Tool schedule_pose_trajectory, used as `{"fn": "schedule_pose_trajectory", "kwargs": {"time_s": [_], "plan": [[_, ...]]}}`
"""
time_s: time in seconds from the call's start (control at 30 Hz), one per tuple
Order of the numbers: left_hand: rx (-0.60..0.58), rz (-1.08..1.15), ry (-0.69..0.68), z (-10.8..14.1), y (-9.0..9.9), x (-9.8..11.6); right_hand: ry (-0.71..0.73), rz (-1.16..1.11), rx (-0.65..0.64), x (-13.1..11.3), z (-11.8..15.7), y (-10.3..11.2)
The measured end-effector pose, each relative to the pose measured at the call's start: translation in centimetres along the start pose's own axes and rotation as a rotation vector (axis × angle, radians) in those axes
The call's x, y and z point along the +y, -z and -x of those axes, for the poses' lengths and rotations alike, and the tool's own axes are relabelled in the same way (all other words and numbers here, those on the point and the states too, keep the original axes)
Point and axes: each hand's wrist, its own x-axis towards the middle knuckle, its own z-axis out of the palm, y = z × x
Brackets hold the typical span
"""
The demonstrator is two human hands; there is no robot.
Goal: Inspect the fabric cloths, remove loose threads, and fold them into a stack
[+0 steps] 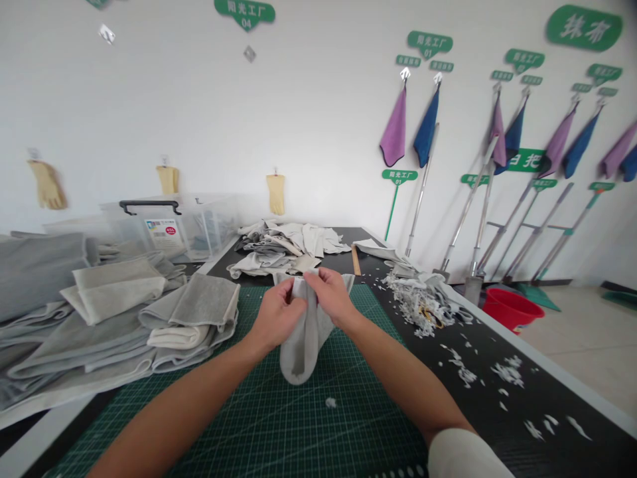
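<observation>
Between my two hands hangs a piece of light grey fabric (298, 355), folded over so its lower end makes a rounded loop above the mat. My left hand (279, 311) pinches its upper edge between thumb and fingers. Close beside it, my right hand (329, 297) grips the same edge, thumb pointing inward. Part of the cloth spreads out behind both hands. Beneath lies a green cutting mat (348, 411) with a printed grid, and a small white scrap (331, 402) rests on it.
Folded grey cloths (114, 332) are piled at left, before a clear plastic box (174, 229). Pale fabric pieces (293, 242) lie at the back near a wooden ruler (355, 260). Shredded scraps (423, 302) cover the right side. A red bucket (512, 309) stands beyond the table edge.
</observation>
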Motion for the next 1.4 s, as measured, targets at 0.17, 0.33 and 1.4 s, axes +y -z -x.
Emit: {"fn": "schedule_pose_trajectory", "kwargs": {"time_s": [0.17, 0.33, 1.4], "plan": [[0.027, 0.121, 0.063, -0.4, 0.6, -0.1, -0.063, -0.193, -0.106, -0.6, -0.2, 0.8], [0.105, 0.120, 0.089, -0.7, 1.2, 0.5, -0.081, -0.209, -0.179, -1.0, -0.6, 1.7], [-0.206, -0.216, -0.169, 0.2, 0.9, 1.7, 0.141, 0.306, -0.248, -1.0, -0.2, 1.9]]}}
